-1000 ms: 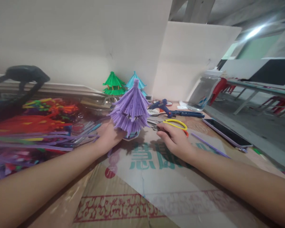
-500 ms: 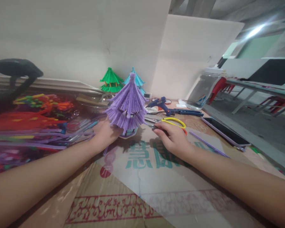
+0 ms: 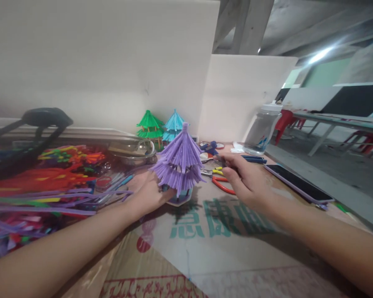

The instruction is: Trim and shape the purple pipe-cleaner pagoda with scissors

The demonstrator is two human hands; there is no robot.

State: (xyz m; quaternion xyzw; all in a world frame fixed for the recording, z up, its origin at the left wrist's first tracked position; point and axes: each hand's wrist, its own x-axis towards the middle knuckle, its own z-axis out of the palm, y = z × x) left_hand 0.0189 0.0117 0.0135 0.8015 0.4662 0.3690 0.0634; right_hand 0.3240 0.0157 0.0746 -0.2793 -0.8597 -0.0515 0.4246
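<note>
A purple two-tiered pavilion model (image 3: 182,161), its roofs made of fuzzy pipe cleaners, stands upright on a pale flat base. My left hand (image 3: 152,190) is closed on the lower part of it from the left, some fingers hidden under the lower roof. To the right, my right hand (image 3: 242,176) is over the table with curved fingers, thumb and forefinger apart. Its fingertips are at the handle of a dark blue glue gun (image 3: 209,146); whether they touch it I cannot tell. Below them lie scissors with yellow and red handles (image 3: 222,187), partly covered by the hand.
Behind stand a green pavilion model (image 3: 149,124) and a blue one (image 3: 174,124). Colourful pipe cleaners (image 3: 65,178) heap up at left, near a clear bowl (image 3: 132,151). A phone (image 3: 298,182) and a clear bottle (image 3: 262,130) are at right.
My right hand has moved away from beside the purple model, up and right toward the glue gun, and its fingers have parted. My left hand stays at the model. The view has tilted upward.
</note>
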